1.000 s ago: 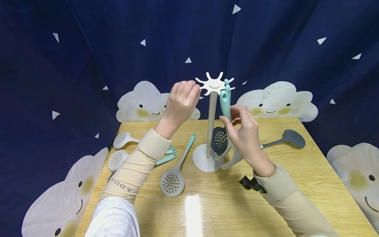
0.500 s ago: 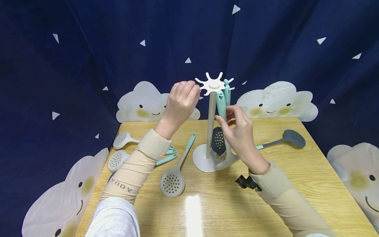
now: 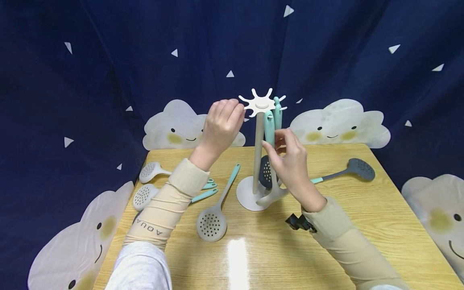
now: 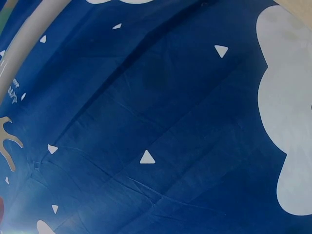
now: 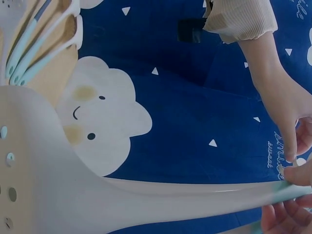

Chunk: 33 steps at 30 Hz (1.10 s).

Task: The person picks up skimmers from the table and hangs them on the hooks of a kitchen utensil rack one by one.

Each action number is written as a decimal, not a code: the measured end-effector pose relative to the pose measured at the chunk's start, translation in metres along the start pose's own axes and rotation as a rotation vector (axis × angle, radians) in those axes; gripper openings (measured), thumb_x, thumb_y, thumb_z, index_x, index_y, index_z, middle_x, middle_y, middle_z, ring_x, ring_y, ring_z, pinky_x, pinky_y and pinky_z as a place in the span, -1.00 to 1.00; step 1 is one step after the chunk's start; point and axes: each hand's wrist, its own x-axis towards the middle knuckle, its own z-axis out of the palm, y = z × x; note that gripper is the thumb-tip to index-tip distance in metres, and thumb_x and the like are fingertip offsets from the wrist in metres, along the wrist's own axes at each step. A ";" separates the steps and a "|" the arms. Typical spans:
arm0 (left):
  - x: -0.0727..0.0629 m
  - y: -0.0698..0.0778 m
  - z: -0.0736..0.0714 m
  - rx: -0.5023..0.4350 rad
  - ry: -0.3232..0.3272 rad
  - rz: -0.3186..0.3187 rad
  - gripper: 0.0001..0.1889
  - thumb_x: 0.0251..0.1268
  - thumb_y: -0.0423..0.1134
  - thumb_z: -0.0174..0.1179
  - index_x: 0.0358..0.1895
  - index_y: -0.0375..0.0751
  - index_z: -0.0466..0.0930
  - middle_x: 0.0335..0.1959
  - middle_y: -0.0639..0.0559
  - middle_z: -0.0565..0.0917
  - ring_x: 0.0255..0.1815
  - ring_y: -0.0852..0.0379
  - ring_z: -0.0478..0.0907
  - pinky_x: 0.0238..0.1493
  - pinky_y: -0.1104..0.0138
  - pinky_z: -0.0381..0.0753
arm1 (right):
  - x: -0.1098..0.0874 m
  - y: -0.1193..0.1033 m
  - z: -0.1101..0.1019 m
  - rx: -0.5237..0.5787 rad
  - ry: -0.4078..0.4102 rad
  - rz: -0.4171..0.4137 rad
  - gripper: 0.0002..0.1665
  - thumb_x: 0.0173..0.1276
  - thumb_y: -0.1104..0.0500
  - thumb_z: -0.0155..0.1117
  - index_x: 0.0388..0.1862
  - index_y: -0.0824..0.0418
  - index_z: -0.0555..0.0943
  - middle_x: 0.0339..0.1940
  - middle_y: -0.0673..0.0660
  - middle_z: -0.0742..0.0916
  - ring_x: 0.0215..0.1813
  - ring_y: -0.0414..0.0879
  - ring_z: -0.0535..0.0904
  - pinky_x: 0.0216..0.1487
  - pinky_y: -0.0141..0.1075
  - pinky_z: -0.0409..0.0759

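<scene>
A white-topped utensil rack [image 3: 259,151] with radiating hooks stands mid-table. My left hand [image 3: 224,123] has its fingers curled at a hook tip on the rack's left side and appears to pinch it; the fingertips are hidden in the head view. My right hand [image 3: 290,157] pinches the teal handle of a light grey skimmer [image 5: 63,161], whose holed head shows large in the right wrist view. The hole at the handle's top lies at a front hook. Behind it hang other teal-handled utensils, one a dark slotted turner [image 3: 266,171].
A grey skimmer [image 3: 212,223] lies left of the rack base. Further left are light slotted utensils [image 3: 144,196] with teal handles, partly hidden by my left arm. A dark slotted utensil [image 3: 360,169] lies at the right of the wooden table [image 3: 326,257].
My right hand has moved left with the skimmer, bringing its handle's hole from right of the front hook onto or against it. The left hand has stayed in place.
</scene>
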 end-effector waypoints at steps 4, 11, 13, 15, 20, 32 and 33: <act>0.000 0.000 0.000 0.003 -0.001 -0.003 -0.90 0.11 -0.39 0.21 -0.37 -0.39 0.53 -0.37 -0.13 0.56 -0.36 -0.04 0.48 -0.29 0.26 0.48 | 0.000 0.000 0.001 0.004 0.006 0.002 -0.71 0.11 0.32 0.34 -0.25 0.40 0.46 -0.40 0.22 0.61 -0.43 -0.10 0.57 -0.50 -0.49 0.52; 0.000 0.000 -0.001 -0.004 -0.008 -0.007 -0.90 0.16 -0.38 0.17 -0.36 -0.39 0.52 -0.36 -0.13 0.55 -0.36 -0.04 0.47 -0.28 0.26 0.48 | -0.001 0.001 0.003 0.017 0.023 0.009 -0.68 0.08 0.30 0.37 -0.25 0.40 0.46 -0.41 0.21 0.60 -0.43 -0.10 0.58 -0.51 -0.43 0.55; 0.001 0.000 -0.001 -0.004 -0.007 -0.008 -0.90 0.14 -0.39 0.18 -0.36 -0.39 0.52 -0.36 -0.13 0.55 -0.36 -0.04 0.47 -0.28 0.26 0.48 | -0.001 0.002 0.003 0.017 0.028 0.008 -0.68 0.08 0.30 0.37 -0.25 0.40 0.47 -0.41 0.20 0.60 -0.43 -0.10 0.58 -0.51 -0.40 0.56; 0.000 0.000 -0.001 -0.004 -0.006 -0.009 -0.90 0.12 -0.39 0.20 -0.36 -0.39 0.52 -0.36 -0.12 0.55 -0.36 -0.04 0.47 -0.28 0.26 0.48 | -0.001 0.002 0.004 0.017 0.035 0.007 -0.67 0.07 0.30 0.38 -0.25 0.40 0.47 -0.40 0.20 0.61 -0.43 -0.10 0.59 -0.52 -0.37 0.57; 0.000 0.001 -0.001 -0.004 -0.005 -0.010 -0.91 0.17 -0.38 0.16 -0.36 -0.39 0.52 -0.37 -0.12 0.55 -0.36 -0.04 0.47 -0.29 0.25 0.48 | -0.002 0.003 0.005 0.009 0.046 0.002 -0.66 0.07 0.30 0.38 -0.23 0.40 0.47 -0.40 0.21 0.61 -0.44 -0.09 0.59 -0.52 -0.35 0.57; 0.000 0.001 -0.001 -0.008 -0.011 -0.015 -0.89 0.23 -0.37 0.09 -0.36 -0.39 0.52 -0.37 -0.12 0.55 -0.36 -0.04 0.47 -0.30 0.25 0.47 | -0.002 0.003 0.005 0.006 0.050 -0.003 -0.63 0.05 0.29 0.40 -0.21 0.41 0.48 -0.41 0.21 0.62 -0.44 -0.09 0.59 -0.50 -0.35 0.58; 0.000 0.001 -0.001 -0.009 -0.011 -0.015 -0.89 0.23 -0.38 0.09 -0.36 -0.39 0.52 -0.37 -0.12 0.55 -0.36 -0.04 0.47 -0.31 0.25 0.47 | -0.002 0.003 0.004 0.005 0.046 -0.003 -0.63 0.06 0.28 0.40 -0.20 0.41 0.48 -0.40 0.21 0.62 -0.44 -0.08 0.59 -0.50 -0.36 0.58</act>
